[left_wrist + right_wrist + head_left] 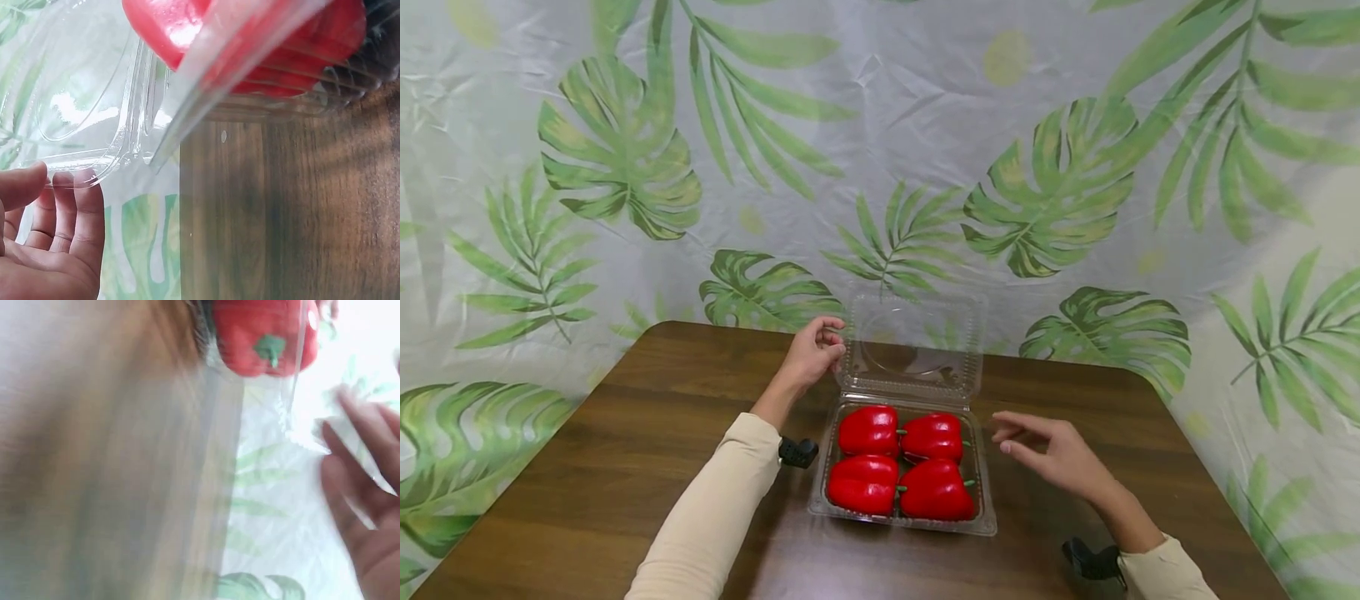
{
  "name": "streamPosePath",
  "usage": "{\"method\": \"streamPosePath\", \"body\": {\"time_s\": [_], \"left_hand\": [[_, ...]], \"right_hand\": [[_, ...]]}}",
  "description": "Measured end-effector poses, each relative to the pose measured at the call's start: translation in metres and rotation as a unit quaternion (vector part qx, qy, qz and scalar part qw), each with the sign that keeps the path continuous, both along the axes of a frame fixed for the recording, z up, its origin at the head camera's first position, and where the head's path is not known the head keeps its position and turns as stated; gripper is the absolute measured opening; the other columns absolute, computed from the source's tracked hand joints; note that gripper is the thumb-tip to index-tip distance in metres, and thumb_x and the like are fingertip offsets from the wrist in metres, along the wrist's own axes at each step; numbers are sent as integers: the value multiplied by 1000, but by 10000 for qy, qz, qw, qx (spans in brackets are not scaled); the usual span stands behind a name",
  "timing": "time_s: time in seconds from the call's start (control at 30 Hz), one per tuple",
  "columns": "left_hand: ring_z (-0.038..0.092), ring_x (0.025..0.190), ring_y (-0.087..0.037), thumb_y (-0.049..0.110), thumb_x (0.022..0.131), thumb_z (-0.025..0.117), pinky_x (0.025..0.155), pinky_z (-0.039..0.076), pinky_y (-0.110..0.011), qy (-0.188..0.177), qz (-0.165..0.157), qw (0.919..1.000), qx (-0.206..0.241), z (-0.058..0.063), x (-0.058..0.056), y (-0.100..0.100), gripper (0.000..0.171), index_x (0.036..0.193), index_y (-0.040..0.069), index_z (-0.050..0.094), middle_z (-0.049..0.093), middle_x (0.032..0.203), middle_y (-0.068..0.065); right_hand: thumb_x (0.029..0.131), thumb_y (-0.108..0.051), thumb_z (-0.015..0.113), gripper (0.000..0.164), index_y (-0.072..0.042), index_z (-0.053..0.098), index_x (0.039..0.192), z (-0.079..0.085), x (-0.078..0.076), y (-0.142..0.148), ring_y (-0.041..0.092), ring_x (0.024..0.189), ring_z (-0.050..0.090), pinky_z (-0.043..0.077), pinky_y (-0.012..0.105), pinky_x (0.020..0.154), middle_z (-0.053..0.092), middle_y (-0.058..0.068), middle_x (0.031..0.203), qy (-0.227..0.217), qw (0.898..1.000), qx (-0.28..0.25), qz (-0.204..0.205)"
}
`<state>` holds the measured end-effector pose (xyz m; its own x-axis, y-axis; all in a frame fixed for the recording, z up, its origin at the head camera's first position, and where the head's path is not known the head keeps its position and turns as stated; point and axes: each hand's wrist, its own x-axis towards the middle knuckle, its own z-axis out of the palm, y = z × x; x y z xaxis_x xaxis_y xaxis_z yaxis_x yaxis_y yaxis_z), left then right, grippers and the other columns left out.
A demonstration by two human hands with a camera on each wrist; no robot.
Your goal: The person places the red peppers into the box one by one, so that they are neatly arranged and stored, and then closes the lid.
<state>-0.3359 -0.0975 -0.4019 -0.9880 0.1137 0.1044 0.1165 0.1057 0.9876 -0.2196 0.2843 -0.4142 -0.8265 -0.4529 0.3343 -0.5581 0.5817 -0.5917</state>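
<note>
A clear plastic clamshell container (988, 527) stands on the table with its lid (917, 333) raised at the far side. Several glossy red bell peppers (862, 483) with green stems fill its base in two rows. At the lid's left edge, my left hand (812, 354) pinches the rim between thumb and fingers. The left wrist view has the thumb on one side of the clear lid (81, 112) and the fingers on the other. To the right of the container my right hand (1056, 454) hovers with relaxed fingers, touching nothing; it is blurred in the right wrist view.
The brown wooden table (625, 433) has its back edge just behind the container. A leaf-patterned cloth (895, 125) hangs close behind that edge. Black bands (797, 452) sit on both wrists.
</note>
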Motion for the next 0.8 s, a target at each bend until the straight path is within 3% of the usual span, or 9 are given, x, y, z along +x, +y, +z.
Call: {"method": "streamPosePath", "body": {"time_s": [0.1,0.23,0.3,0.4,0.5,0.63,0.8], "left_hand": [[54,70,-17,-7,94,57,62,53,-35,18,57,10000,-1,2,0,-1,36,129,1,52,53,90,-2],[55,71,-17,-6,94,56,62,53,-33,20,70,10000,-27,3,1,-2,36,129,1,52,53,90,-2],[55,70,-16,-7,94,56,61,53,-32,20,61,10000,-49,3,2,-3,36,130,0,51,54,90,-2],[55,70,-16,-7,94,56,61,53,-34,13,59,9999,-83,3,2,-4,36,130,-1,50,54,91,-3],[54,69,-17,-7,94,56,64,54,-38,-12,58,10000,-76,2,2,-4,36,129,1,51,53,91,-3],[53,67,-16,-8,93,55,62,53,-38,44,5,10000,-35,2,1,-1,38,131,-2,50,54,91,-3],[54,63,-17,-9,92,55,58,52,-32,56,25,10000,28,1,2,1,39,131,-4,49,54,88,-3]], "right_hand": [[94,-10,67,23,-6,69,117,11,-20,-3,0,74,65,55,21,64,72,11,91,268,9943,-715,-749],[96,-14,64,26,-5,65,120,26,-49,-11,2,90,64,53,16,74,68,16,105,32,9869,-875,-1354],[98,-16,62,32,-4,59,127,31,-61,-16,14,105,64,54,21,84,64,19,119,-353,9871,-763,-1360],[99,-13,59,40,0,49,135,33,-77,-24,35,121,59,55,38,96,54,25,135,-992,9843,-840,-1193],[99,-8,57,48,1,40,143,33,-89,-32,44,129,53,51,50,101,48,28,141,-1409,9778,-1129,-1066],[99,-4,54,58,-4,30,151,31,-101,-40,39,124,55,54,50,98,46,28,142,-1746,9652,-1629,-1066],[99,-3,55,54,0,33,148,27,-107,-45,16,100,62,59,33,83,55,15,124,-1935,9427,-2367,-1339]]}}
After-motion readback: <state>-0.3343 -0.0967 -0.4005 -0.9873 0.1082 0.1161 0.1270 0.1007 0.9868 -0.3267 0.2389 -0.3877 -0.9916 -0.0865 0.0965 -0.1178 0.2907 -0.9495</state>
